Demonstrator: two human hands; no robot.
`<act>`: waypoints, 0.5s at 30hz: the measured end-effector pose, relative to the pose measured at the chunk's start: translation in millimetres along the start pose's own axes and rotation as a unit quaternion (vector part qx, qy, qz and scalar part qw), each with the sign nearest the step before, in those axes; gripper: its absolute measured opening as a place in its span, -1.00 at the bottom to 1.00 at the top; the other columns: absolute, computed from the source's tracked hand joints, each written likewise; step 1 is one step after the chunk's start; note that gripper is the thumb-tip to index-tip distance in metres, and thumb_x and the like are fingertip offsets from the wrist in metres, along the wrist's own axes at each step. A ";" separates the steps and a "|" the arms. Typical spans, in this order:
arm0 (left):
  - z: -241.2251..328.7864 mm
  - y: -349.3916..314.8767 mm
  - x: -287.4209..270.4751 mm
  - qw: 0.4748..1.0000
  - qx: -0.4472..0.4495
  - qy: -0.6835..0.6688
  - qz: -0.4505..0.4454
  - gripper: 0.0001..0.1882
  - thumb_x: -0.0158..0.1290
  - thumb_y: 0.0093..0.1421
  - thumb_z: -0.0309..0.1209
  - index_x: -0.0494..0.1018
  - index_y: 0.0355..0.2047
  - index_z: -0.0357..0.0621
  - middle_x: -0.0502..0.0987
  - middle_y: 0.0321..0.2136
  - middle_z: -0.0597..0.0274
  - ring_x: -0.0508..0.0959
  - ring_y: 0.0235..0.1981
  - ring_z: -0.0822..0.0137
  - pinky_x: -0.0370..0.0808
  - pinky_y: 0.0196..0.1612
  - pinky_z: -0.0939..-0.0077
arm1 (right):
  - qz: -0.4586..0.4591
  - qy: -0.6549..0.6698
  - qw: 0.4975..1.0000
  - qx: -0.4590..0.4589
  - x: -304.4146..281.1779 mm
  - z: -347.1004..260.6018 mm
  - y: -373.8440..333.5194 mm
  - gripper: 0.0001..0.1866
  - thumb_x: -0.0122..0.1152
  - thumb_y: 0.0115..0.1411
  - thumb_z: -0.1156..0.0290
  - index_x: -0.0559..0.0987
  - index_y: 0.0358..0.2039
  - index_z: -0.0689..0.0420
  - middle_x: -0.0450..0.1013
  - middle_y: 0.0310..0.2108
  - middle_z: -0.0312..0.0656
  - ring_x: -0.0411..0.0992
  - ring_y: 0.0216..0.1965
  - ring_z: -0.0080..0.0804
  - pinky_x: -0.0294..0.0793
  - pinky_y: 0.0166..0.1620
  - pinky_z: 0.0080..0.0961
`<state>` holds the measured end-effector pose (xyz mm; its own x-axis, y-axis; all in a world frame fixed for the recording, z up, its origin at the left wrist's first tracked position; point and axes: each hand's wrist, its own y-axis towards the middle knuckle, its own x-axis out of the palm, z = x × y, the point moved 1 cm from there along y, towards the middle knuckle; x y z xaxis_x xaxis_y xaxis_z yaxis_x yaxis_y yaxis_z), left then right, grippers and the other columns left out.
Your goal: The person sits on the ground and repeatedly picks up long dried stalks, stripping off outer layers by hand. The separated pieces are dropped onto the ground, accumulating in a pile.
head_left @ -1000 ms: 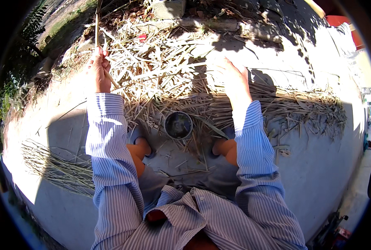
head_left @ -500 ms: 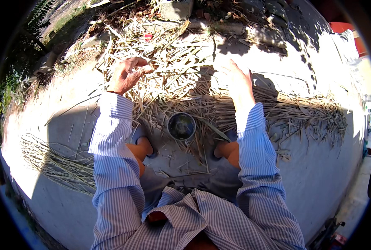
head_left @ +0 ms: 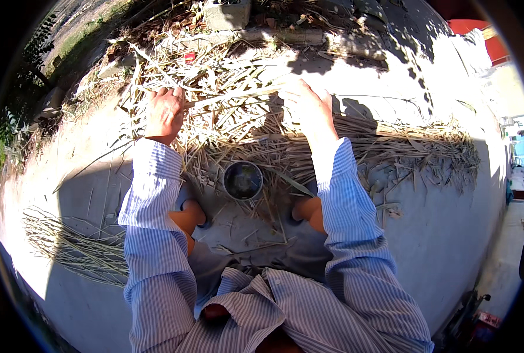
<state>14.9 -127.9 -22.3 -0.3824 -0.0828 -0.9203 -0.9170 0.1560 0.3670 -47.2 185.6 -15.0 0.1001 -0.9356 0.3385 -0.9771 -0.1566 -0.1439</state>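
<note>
A long pale dried stalk stretches between my hands, above a loose heap of dry leaves and straw. My left hand is closed around its left end, back of the hand upward. At the other end, my right hand has its fingers bent together on the stalk; strong sunlight washes out their detail. Below the hands, between my feet, stands a small round dark container with a light rim, its contents unclear. To the right lies a thick bundle of dry stalks, partly under my right forearm.
A sheaf of thin stalks lies on the concrete at left, partly behind my left sleeve. At the far side are a concrete block, a low kerb and a small red object among the leaves. Red items stand at far right.
My left hand has turned from a pinch with the thumb showing to a back-up grip. The stalk now shows plainly between both hands. The whole view has shifted slightly.
</note>
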 end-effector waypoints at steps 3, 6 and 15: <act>-0.5 -2.1 -5.5 0.994 -0.074 0.044 -0.062 -0.77 0.02 0.09 -0.40 0.41 -0.23 -0.19 0.52 -0.35 0.10 0.47 -0.18 0.04 0.35 -0.11 0.10 | -0.006 0.024 1.000 0.001 4.5 3.5 -2.0 -0.65 0.11 0.28 0.28 0.44 -0.10 0.33 0.52 -0.25 0.04 0.56 -0.24 -0.19 0.57 -0.17 -0.38; 29.1 12.6 -11.4 0.999 -0.027 -0.010 -0.035 -0.35 0.28 -0.11 -0.11 0.40 -0.06 -0.23 0.50 -0.25 0.13 0.43 -0.11 0.10 0.34 -0.09 0.14 | -0.035 0.065 0.997 0.003 1.1 11.9 -0.6 -0.65 0.15 0.25 0.29 0.42 -0.11 0.32 0.53 -0.29 0.05 0.57 -0.27 -0.16 0.58 -0.20 -0.36; 16.0 6.6 -27.7 0.985 -0.014 -0.170 0.014 -0.87 0.19 0.02 -0.34 0.47 -0.50 -0.06 0.55 -0.58 0.25 0.53 -0.45 0.19 0.36 -0.30 0.28 | -0.016 0.065 0.997 -0.026 -12.2 -5.4 2.0 -0.63 0.08 0.28 0.26 0.47 -0.08 0.32 0.51 -0.15 0.00 0.51 -0.11 -0.13 0.50 0.01 -0.34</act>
<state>21.2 -108.9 3.5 -0.3519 0.2555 -0.9005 -0.9112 0.1266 0.3920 -51.5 198.3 -14.4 0.1102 -0.8807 0.4607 -0.9826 -0.1662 -0.0828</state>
